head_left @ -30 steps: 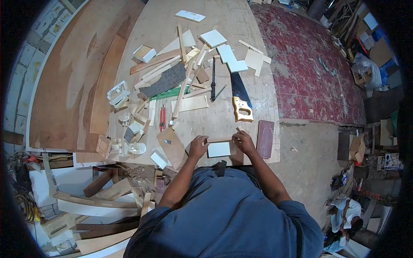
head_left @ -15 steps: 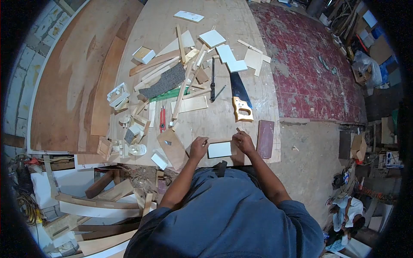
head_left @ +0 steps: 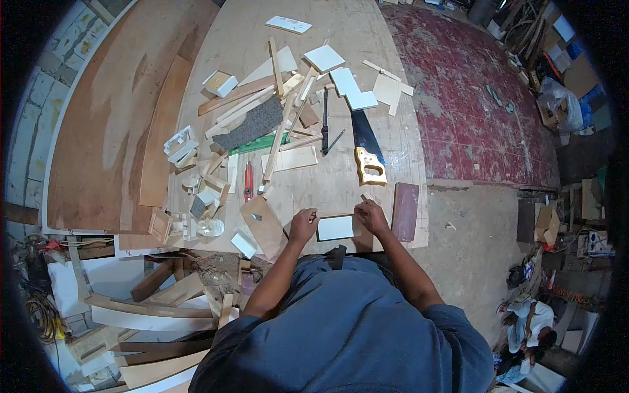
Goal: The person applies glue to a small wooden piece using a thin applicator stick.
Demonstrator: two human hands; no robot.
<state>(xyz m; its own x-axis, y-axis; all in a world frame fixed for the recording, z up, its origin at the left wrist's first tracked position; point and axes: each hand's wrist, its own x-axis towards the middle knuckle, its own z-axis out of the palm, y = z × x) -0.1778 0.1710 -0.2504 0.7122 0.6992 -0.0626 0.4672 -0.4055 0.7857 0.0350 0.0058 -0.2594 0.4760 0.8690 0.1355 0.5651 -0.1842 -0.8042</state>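
Note:
A small white rectangular panel (head_left: 335, 228) lies flat near the table's front edge, between my two hands. My left hand (head_left: 303, 224) is at its left, with the fingers curled into a pinch; I cannot tell what they hold. On the other side, my right hand (head_left: 372, 217) is closed by the panel's far right corner. A short wooden strip (head_left: 367, 196) pokes out beyond its fingertips. To the left of my left hand rests a brown board (head_left: 261, 226) with a small dark mark. A reddish-brown block (head_left: 405, 213) lies to the right of my right hand.
A handsaw (head_left: 368, 154) lies beyond my right hand, partly under white pieces. Wood offcuts, a grey speckled sheet (head_left: 252, 124) and a red cutter (head_left: 248, 181) cover the left and middle of the table (head_left: 367, 33). A person (head_left: 534, 327) is at the lower right.
Both hands keep almost the same place and closed posture around the white panel. The whole view has shifted very slightly.

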